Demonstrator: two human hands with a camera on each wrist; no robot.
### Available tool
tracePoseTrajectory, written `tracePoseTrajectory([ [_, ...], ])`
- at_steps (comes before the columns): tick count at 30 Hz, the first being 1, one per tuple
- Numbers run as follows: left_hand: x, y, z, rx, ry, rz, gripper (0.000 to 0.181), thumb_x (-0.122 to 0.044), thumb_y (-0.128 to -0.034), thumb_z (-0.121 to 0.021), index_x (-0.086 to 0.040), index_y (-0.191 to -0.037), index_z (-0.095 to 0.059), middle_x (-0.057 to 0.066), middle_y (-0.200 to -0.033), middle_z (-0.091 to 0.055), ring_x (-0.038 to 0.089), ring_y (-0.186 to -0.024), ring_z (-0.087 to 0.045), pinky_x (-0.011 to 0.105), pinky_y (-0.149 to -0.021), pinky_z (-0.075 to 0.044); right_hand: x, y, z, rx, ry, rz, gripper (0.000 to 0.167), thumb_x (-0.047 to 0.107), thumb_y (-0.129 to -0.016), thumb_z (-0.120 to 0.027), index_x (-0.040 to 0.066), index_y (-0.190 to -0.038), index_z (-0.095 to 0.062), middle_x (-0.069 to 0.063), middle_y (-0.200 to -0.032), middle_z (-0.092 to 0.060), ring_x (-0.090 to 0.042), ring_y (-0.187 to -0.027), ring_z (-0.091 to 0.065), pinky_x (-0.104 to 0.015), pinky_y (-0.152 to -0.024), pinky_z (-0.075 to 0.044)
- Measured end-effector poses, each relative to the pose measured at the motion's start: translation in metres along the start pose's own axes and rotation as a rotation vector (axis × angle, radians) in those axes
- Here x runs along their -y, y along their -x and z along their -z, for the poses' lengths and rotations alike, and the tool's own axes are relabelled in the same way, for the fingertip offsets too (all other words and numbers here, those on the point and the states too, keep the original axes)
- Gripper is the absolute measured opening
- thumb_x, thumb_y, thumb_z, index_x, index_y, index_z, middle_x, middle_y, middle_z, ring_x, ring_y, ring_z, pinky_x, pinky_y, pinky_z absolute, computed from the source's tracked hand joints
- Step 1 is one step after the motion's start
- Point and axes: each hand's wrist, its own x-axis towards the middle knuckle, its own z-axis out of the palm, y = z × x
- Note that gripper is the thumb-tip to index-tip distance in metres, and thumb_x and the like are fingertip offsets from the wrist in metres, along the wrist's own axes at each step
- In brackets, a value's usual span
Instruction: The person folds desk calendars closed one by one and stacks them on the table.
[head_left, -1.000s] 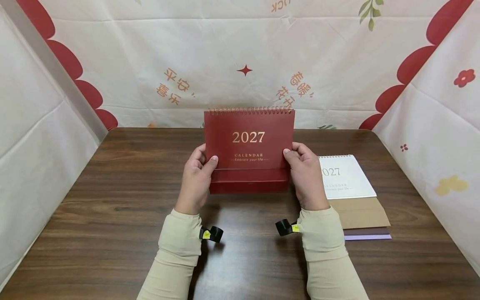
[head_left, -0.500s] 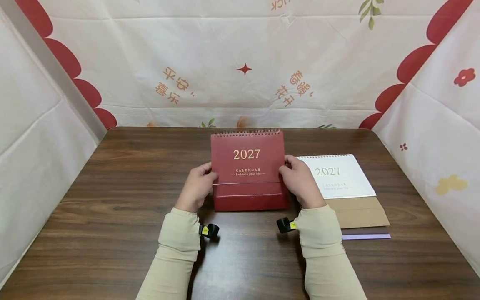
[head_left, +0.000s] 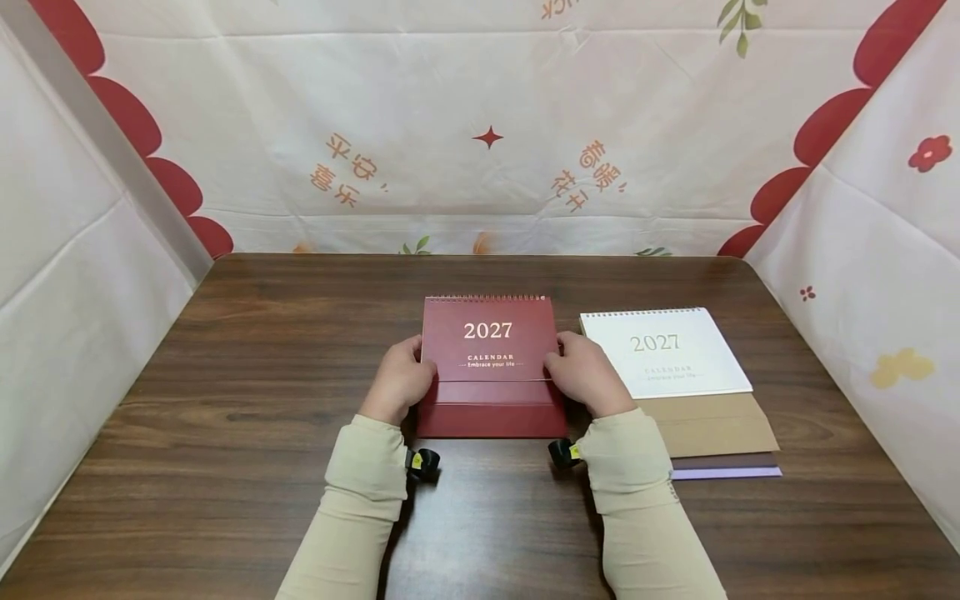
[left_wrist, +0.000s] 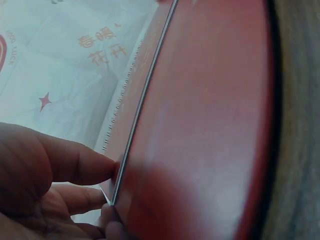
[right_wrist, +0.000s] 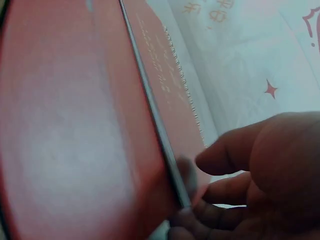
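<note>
A dark red spiral-bound desk calendar (head_left: 489, 367) marked 2027 leans back at mid-table, its lower edge at the tabletop. At its left side my left hand (head_left: 401, 377) pinches the edge, thumb in front and fingers behind. My right hand (head_left: 587, 373) grips the opposite edge the same way. In the left wrist view, the thumb (left_wrist: 85, 162) lies by the cover's lower edge; the right wrist view shows the other thumb (right_wrist: 225, 152) against the red cover. The fingertips behind the calendar are partly hidden.
A white 2027 calendar (head_left: 667, 354) lies to the right, just past my right hand. Below it show a brown kraft piece (head_left: 712, 423) and a purple strip (head_left: 727, 473). The brown wooden table (head_left: 225, 450) meets a printed cloth (head_left: 420, 100) at the back.
Both hands have lowered the red calendar from above the table down to the tabletop and tilted it further back. The white calendar has stayed put and is now more fully visible.
</note>
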Motion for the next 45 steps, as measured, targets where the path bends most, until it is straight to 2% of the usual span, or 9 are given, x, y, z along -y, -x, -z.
tracePoseTrajectory([
  [7,0.001,-0.001,0.002,0.051,-0.060,0.062,0.035,-0.004,-0.0932,-0.051,0.001,-0.126,-0.061,0.017,-0.106,-0.063,0.026,-0.085,-0.059,0.034,-0.068,-0.050,0.002,0.002,-0.003,0.044,0.048,0.003,0.032,0.016,-0.094,-0.046,-0.004,-0.114,-0.061,-0.016,-0.100,-0.064,-0.028,-0.083,-0.058,-0.043,-0.077,-0.049],
  [13,0.000,0.000,0.000,0.065,-0.085,0.081,0.039,-0.020,-0.0972,-0.056,-0.002,-0.132,-0.058,0.015,-0.114,-0.063,0.027,-0.095,-0.060,0.040,-0.079,-0.052,0.004,0.003,-0.002,0.056,0.028,-0.012,0.039,0.017,-0.096,-0.046,-0.006,-0.126,-0.054,-0.020,-0.108,-0.064,-0.029,-0.088,-0.060,-0.045,-0.080,-0.050],
  [20,-0.003,0.002,0.000,0.010,-0.160,0.015,0.059,-0.028,-0.0971,-0.057,-0.001,-0.147,-0.042,0.022,-0.135,-0.046,0.033,-0.118,-0.047,0.048,-0.102,-0.040,0.007,0.005,-0.001,0.049,0.046,0.008,0.049,0.019,-0.099,-0.046,-0.005,-0.142,-0.043,-0.024,-0.124,-0.060,-0.034,-0.102,-0.060,-0.049,-0.088,-0.050],
  [26,-0.009,0.005,0.002,-0.038,-0.198,-0.023,0.062,-0.032,-0.0965,-0.059,-0.002,-0.148,-0.041,0.022,-0.142,-0.037,0.035,-0.125,-0.043,0.051,-0.106,-0.037,0.009,0.003,0.000,0.032,0.080,0.127,0.054,0.021,-0.099,-0.051,-0.008,-0.144,-0.042,-0.028,-0.140,-0.048,-0.040,-0.128,-0.047,-0.054,-0.106,-0.037],
  [30,-0.015,0.007,0.000,-0.050,-0.255,-0.114,0.061,-0.031,-0.0962,-0.060,-0.002,-0.147,-0.043,0.024,-0.144,-0.036,0.038,-0.130,-0.041,0.052,-0.107,-0.035,0.011,0.002,-0.001,0.043,0.088,0.177,0.057,0.022,-0.099,-0.053,-0.008,-0.146,-0.040,-0.029,-0.148,-0.039,-0.042,-0.138,-0.036,-0.054,-0.111,-0.029],
  [35,-0.020,0.008,-0.006,0.023,-0.398,-0.200,0.061,-0.031,-0.0953,-0.062,-0.002,-0.146,-0.044,0.024,-0.145,-0.036,0.041,-0.134,-0.036,0.053,-0.107,-0.034,0.015,-0.002,-0.007,0.079,0.164,0.219,0.062,0.027,-0.099,-0.056,-0.007,-0.147,-0.038,-0.030,-0.150,-0.035,-0.043,-0.139,-0.034,-0.055,-0.111,-0.029],
  [38,-0.022,0.004,-0.009,0.106,-0.552,-0.224,0.067,-0.036,-0.0947,-0.062,-0.004,-0.150,-0.041,0.026,-0.153,-0.027,0.044,-0.141,-0.025,0.057,-0.110,-0.030,0.018,-0.007,-0.011,0.097,0.239,0.242,0.067,0.031,-0.098,-0.058,-0.006,-0.149,-0.035,-0.031,-0.153,-0.028,-0.046,-0.142,-0.025,-0.056,-0.113,-0.025],
  [42,-0.019,-0.005,-0.011,0.272,-0.773,-0.202,0.084,-0.049,-0.0935,-0.060,-0.010,-0.158,-0.024,0.027,-0.161,0.000,0.046,-0.147,-0.001,0.061,-0.113,-0.020,0.021,-0.012,-0.013,0.144,0.293,0.261,0.078,0.037,-0.098,-0.058,-0.007,-0.153,-0.024,-0.034,-0.157,-0.013,-0.051,-0.145,-0.009,-0.059,-0.114,-0.017],
  [45,-0.014,-0.012,-0.010,0.337,-0.909,-0.170,0.092,-0.059,-0.0925,-0.056,-0.013,-0.160,-0.013,0.025,-0.161,0.012,0.046,-0.147,0.008,0.062,-0.113,-0.016,0.022,-0.016,-0.017,0.207,0.323,0.252,0.088,0.045,-0.098,-0.056,-0.006,-0.155,-0.013,-0.032,-0.159,-0.003,-0.051,-0.145,0.001,-0.063,-0.113,-0.016],
])
